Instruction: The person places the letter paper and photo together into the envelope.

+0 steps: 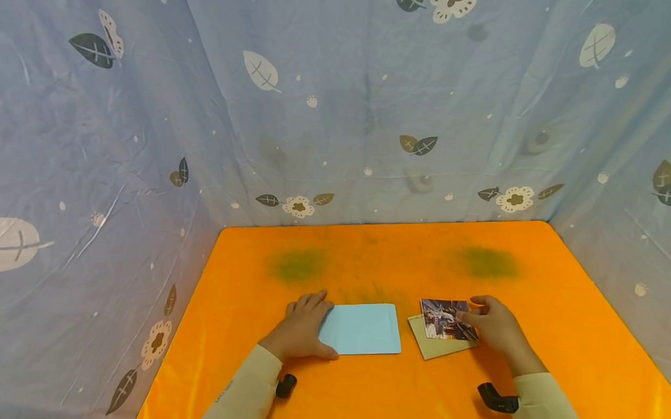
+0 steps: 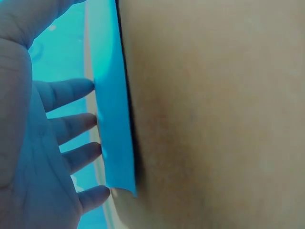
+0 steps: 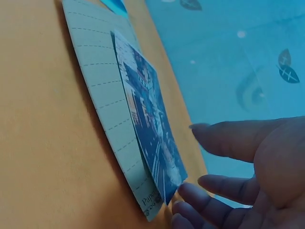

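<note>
My left hand (image 1: 303,328) lies at the left end of a light-blue, envelope-like rectangle (image 1: 361,329), fingers spread. In the left wrist view, the fingertips (image 2: 85,88) touch one edge of this blue piece (image 2: 113,119). My right hand (image 1: 496,329) is at the right side of a printed photo (image 1: 439,318), fingers loosely bent. The photo overlaps a yellowish lined paper (image 1: 433,347). In the right wrist view, fingertips (image 3: 188,193) are by the photo's (image 3: 150,114) lower corner, and the uppermost digit stands apart from it. Printed lettering shows on the lined paper (image 3: 102,95).
An orange table (image 1: 362,395) carries these papers. Pale blue curtains (image 1: 339,111) with leaf and flower prints stand behind it and at both sides. A dark device (image 1: 287,386) sits at the left wrist and another (image 1: 497,400) at the right wrist.
</note>
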A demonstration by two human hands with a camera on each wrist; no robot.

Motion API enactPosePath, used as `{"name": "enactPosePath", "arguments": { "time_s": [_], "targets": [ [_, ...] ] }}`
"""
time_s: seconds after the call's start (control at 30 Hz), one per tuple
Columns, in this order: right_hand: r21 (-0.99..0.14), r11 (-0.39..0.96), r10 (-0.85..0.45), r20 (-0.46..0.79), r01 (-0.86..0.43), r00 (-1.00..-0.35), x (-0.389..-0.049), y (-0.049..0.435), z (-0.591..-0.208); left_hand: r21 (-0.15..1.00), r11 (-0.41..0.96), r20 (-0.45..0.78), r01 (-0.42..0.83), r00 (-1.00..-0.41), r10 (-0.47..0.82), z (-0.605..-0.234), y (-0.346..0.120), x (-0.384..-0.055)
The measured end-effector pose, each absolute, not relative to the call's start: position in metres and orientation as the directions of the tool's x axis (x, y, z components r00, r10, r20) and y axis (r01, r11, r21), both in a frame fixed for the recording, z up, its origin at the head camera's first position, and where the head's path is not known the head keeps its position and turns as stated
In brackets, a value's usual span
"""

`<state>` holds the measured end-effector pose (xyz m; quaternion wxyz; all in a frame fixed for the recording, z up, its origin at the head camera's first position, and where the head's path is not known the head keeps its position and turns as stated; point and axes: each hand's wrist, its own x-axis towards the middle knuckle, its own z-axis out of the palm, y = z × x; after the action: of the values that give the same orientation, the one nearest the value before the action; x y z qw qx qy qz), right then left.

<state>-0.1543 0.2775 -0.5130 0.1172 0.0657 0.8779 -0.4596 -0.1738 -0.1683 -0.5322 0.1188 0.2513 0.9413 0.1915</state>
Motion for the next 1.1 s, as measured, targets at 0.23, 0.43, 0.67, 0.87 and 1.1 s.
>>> {"name": "enactPosePath", "arguments": {
  "time_s": [0.23, 0.43, 0.67, 0.87, 1.1],
  "targets": [
    [-0.815, 0.528, 0.011, -0.274, 0.238, -0.962, -0.152, 0.273, -0.514, 0.383, 0.816, -0.136, 0.433, -0.847, 0.513, -0.529, -0.164, -0.170],
    [-0.801, 0.550, 0.016, -0.272, 0.236, -0.962, -0.153, 0.270, -0.514, 0.328, 0.818, -0.104, 0.472, -0.843, 0.528, -0.526, -0.161, -0.168],
    [-0.770, 0.604, 0.018, -0.246, 0.206, -0.969, -0.154, 0.270, -0.520, 0.279, 0.811, -0.047, 0.515, -0.836, 0.547, -0.527, -0.159, -0.168],
    [-0.746, 0.641, 0.017, -0.221, 0.181, -0.975, -0.154, 0.268, -0.523, 0.276, 0.804, -0.033, 0.527, -0.831, 0.556, -0.529, -0.161, -0.169],
    [-0.746, 0.645, 0.024, -0.200, 0.168, -0.979, -0.154, 0.264, -0.523, 0.279, 0.801, -0.032, 0.530, -0.828, 0.559, -0.528, -0.161, -0.169]
  ]
}}
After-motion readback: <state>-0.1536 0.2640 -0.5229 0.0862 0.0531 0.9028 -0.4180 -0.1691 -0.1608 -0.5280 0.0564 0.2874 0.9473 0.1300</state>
